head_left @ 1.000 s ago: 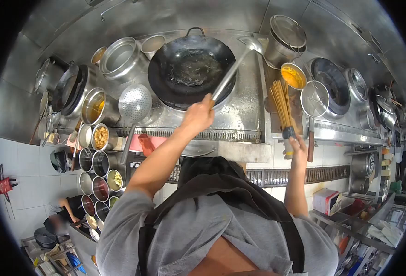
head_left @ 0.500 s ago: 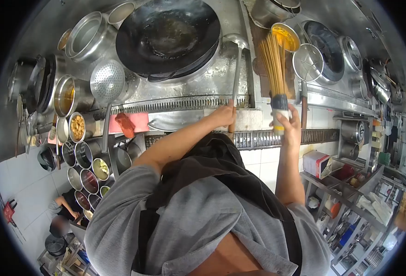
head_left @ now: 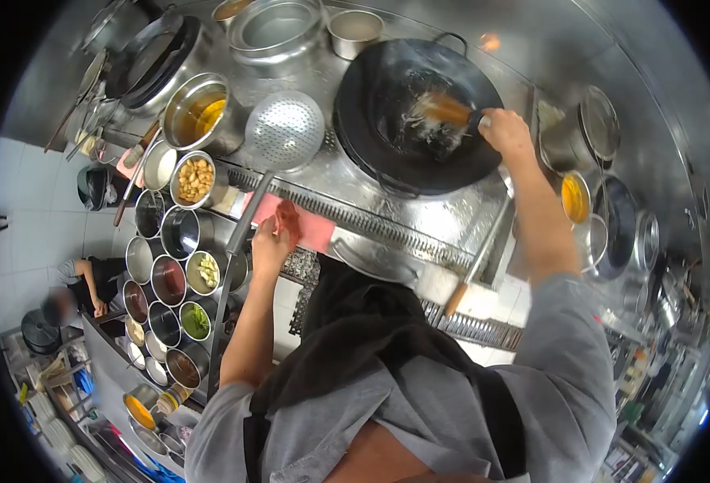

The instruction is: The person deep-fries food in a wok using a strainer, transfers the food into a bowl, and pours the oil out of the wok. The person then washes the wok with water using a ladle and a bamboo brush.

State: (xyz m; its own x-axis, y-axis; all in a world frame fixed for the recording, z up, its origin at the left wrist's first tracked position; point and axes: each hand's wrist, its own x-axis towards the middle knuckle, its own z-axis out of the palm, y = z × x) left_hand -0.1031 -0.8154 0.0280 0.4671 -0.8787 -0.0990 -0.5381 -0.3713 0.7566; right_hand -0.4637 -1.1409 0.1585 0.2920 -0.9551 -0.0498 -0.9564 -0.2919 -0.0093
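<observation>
My right hand is closed around the handle of a bamboo wok brush. Its bristles, blurred, press into the bowl of a large black wok, where whitish foamy water shows. At the counter's front edge my left hand has its fingers on a crumpled red cloth, which lies over a pink cloth. Just beyond that hand rests a perforated skimmer, handle toward me. A ladle with a wooden handle lies to the right of the wok.
Steel pots of ingredients stand in rows at the left, one with fried golden pieces. A pot of yellow liquid is behind them. Further right are a yellow-filled container and another wok. A person is at far left.
The view has turned left. My left hand has let go of the ladle and reached the red cloth. My right hand has brought the brush from the right side into the wok.
</observation>
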